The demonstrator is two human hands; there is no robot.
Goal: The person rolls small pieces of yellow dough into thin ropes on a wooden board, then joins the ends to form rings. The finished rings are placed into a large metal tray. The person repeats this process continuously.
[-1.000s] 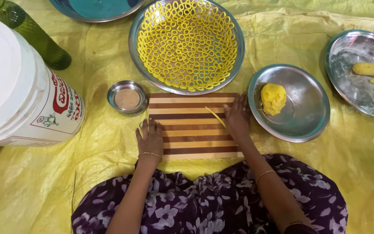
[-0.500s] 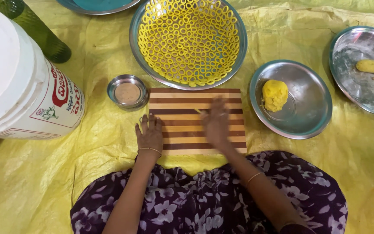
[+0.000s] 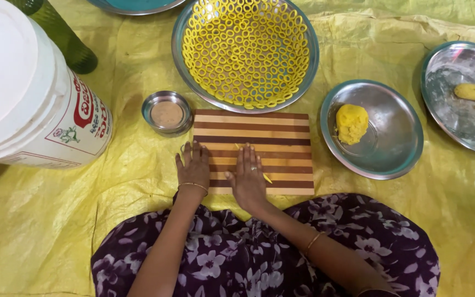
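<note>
On the striped board (image 3: pixel 270 132), a thin dough strand (image 3: pixel 266 177) is pinned under the flat, open right hand (image 3: pixel 247 175), its long axis running from 11 to 5 o'clock, while the left hand (image 3: pixel 194 168) is laid flat, empty, at the board's 9 o'clock edge.

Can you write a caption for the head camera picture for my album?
Right hand rolls a thin yellow dough strip on a striped board; left hand rests at its edge.
</note>
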